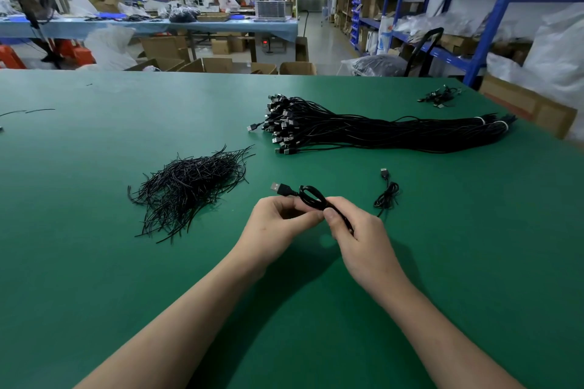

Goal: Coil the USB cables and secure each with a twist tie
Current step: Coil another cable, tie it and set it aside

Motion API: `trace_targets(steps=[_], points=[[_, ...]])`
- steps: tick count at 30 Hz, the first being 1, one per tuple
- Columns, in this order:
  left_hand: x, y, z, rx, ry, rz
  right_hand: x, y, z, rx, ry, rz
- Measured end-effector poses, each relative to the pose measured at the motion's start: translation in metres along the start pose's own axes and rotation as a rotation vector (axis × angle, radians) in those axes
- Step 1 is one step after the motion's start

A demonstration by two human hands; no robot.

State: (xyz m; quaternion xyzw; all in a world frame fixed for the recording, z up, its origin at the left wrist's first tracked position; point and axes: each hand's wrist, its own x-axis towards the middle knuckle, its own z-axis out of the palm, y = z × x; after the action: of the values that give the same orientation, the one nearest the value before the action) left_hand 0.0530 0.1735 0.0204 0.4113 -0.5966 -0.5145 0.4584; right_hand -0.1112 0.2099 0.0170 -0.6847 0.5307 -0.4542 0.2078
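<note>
Both hands pinch a thin black USB cable [311, 197] over the matte green table [94, 262]. The left hand [278, 226] and right hand [355, 232] grip its small glossy loops, with the metal plug poking out (no legible writing). Left of that cable lies a wiry heap of twist ties [189, 189], and beyond it a long banded cable bundle [379, 133].
</note>
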Motion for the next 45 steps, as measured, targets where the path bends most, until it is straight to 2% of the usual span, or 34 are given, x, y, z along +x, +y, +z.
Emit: trace_targets(steps=[5, 11, 15, 18, 21, 26, 29, 32, 36, 39, 45], points=[[-0.001, -0.001, 0.009, -0.043, 0.052, -0.039, -0.001, 0.003, 0.008, -0.007, 0.113, -0.027], [-0.004, -0.007, 0.020, -0.090, 0.154, -0.037, 0.000, 0.003, 0.016, 0.051, 0.183, 0.055], [-0.004, -0.006, 0.019, -0.095, 0.084, -0.010, 0.002, 0.003, 0.012, 0.212, 0.129, 0.167], [-0.001, -0.005, 0.013, -0.036, 0.021, 0.041, 0.003, 0.002, 0.008, 0.420, 0.071, 0.269], [-0.002, -0.004, 0.007, 0.061, 0.008, 0.082, 0.002, -0.001, 0.005, 0.526, 0.002, 0.319], [-0.004, -0.005, 0.002, 0.463, 0.116, 0.333, 0.002, -0.002, 0.003, 0.596, -0.089, 0.360], [-0.004, -0.004, 0.000, 0.665, 0.211, 0.564, 0.002, -0.005, 0.002, 0.618, -0.108, 0.348], [0.000, -0.002, -0.002, 0.774, 0.277, 0.764, 0.002, -0.005, 0.003, 0.624, -0.115, 0.347], [0.003, 0.004, -0.014, 0.942, 0.274, 0.932, 0.000, -0.002, 0.003, 0.597, -0.170, 0.339], [0.004, 0.011, -0.021, 1.059, 0.250, 1.011, 0.000, -0.002, 0.003, 0.577, -0.216, 0.330], [0.005, 0.012, -0.028, 1.094, 0.214, 0.996, -0.001, -0.002, 0.005, 0.508, -0.265, 0.299]])
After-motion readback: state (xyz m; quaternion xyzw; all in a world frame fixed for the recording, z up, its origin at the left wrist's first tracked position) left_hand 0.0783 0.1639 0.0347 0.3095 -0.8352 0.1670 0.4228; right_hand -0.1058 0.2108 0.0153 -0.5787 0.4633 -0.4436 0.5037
